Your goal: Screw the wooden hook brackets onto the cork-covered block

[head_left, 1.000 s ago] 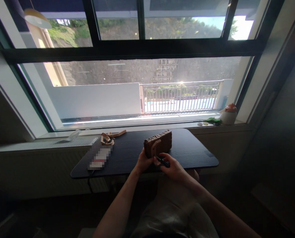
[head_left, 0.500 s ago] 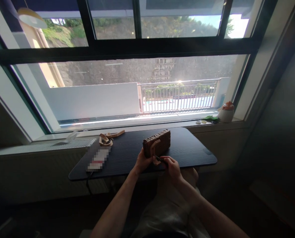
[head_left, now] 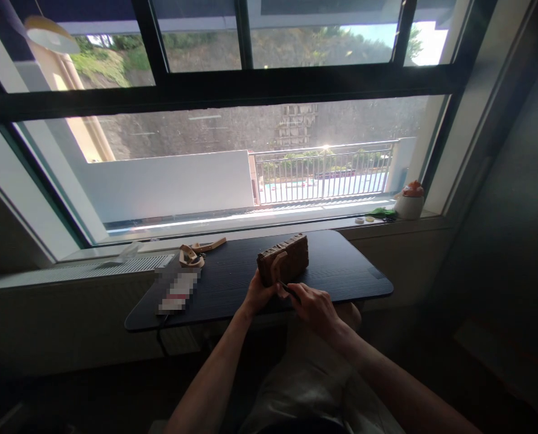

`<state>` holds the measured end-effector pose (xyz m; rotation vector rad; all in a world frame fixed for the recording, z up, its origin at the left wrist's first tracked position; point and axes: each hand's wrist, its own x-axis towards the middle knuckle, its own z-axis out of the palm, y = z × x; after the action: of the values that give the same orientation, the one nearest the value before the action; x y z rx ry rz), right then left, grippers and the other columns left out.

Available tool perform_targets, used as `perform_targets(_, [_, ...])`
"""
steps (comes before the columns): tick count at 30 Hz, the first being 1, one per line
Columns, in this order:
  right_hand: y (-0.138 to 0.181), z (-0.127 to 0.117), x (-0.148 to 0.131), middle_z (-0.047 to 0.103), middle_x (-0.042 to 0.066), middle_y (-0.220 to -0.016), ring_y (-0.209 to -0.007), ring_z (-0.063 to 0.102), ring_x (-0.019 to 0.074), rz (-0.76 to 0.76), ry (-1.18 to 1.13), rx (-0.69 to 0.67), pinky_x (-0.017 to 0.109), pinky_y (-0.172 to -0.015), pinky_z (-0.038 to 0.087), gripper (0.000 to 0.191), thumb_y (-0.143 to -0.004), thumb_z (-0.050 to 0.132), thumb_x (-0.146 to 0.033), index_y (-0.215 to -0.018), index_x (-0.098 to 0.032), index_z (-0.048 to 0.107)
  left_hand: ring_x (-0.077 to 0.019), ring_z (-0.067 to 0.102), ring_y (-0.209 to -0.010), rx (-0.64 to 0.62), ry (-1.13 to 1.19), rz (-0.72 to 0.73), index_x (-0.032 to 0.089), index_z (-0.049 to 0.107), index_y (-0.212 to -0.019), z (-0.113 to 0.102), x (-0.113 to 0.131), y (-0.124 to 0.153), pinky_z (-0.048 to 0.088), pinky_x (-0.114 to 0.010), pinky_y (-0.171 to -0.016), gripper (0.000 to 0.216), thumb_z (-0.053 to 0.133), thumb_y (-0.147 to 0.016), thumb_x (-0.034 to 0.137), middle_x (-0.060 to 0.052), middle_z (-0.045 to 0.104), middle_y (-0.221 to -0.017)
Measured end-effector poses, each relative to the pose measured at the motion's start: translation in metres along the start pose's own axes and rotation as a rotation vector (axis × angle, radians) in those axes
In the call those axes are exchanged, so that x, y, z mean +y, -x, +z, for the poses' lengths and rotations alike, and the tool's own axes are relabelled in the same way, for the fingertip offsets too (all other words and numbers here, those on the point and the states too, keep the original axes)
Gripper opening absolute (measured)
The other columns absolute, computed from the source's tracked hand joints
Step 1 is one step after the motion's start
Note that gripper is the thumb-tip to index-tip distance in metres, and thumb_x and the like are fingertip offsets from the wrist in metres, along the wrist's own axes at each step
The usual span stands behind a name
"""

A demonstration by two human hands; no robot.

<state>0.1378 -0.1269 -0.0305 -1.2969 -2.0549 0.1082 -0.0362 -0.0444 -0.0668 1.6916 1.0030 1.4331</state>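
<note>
A brown, box-shaped object (head_left: 297, 258) with a ridged top edge stands tilted over the front half of the dark table; its exact kind is unclear. A tan curved strap-like strip (head_left: 278, 266) runs down its near face. My left hand (head_left: 260, 295) is closed around the lower left corner of the box-shaped object, thumb by the strip. My right hand (head_left: 313, 304) is closed on a thin dark tool (head_left: 289, 292), whose tip meets the lower end of the strip. Fingers partly hide the tool, so its kind cannot be made out.
On the dark table (head_left: 350, 265), a coiled tan strap (head_left: 191, 256) lies at the back left, near a blurred-out flat item (head_left: 178, 292). A white pot with an orange top (head_left: 410, 200) and a green item (head_left: 381, 212) stand on the windowsill. A radiator (head_left: 115, 271) is left.
My right hand has turned over, its back now facing up, and has shifted slightly left with the dark tool. My left hand keeps its hold. The whole view has shifted slightly.
</note>
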Motion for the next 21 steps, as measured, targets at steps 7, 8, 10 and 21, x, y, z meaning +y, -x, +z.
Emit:
perform_targets(7, [-0.012,0.018,0.018,0.063,0.003,-0.068,-0.067,0.057,0.0173,0.466,-0.645,0.055,0.026,-0.058,0.041,0.036,-0.076,0.05,-0.046,-0.084,-0.014,0.065,-0.0186,0.059,-0.082,0.003,-0.015,0.035,0.015,0.046,-0.11,0.002,-0.003,-0.001,0.048,-0.033,-0.074,0.055,0.07,-0.061,0.025,-0.004,0.062,-0.092])
perform_targets(8, [-0.013,0.013,0.018,0.064,0.004,-0.072,-0.07,0.057,0.0178,0.439,-0.579,0.019,0.027,-0.06,0.041,0.035,-0.074,0.052,-0.045,-0.087,-0.014,0.065,-0.0184,0.059,-0.082,0.003,-0.006,0.035,0.016,0.046,-0.109,0.003,-0.002,-0.001,0.048,-0.033,-0.074,0.055,0.07,-0.061,0.025,-0.004,0.062,-0.092])
perform_targets(10, [-0.012,0.001,0.015,0.065,0.004,-0.085,-0.079,0.058,0.0194,0.344,-0.37,-0.036,0.027,-0.066,0.041,0.039,-0.071,0.058,-0.04,-0.102,-0.017,0.061,-0.0184,0.059,-0.083,0.007,0.022,0.035,0.016,0.046,-0.109,0.004,0.001,0.0,0.048,-0.032,-0.074,0.056,0.071,-0.06,0.026,-0.004,0.062,-0.093])
perform_targets(21, [0.001,-0.009,-0.001,0.063,0.006,-0.089,-0.081,0.057,0.0161,-0.066,0.08,-0.016,0.025,-0.07,0.039,0.028,-0.087,0.041,-0.022,-0.111,-0.02,0.055,-0.0191,0.057,-0.085,0.024,-0.011,0.028,0.016,0.048,-0.11,0.0,0.005,0.001,0.047,-0.032,-0.076,0.058,0.072,-0.059,0.027,-0.005,0.061,-0.096])
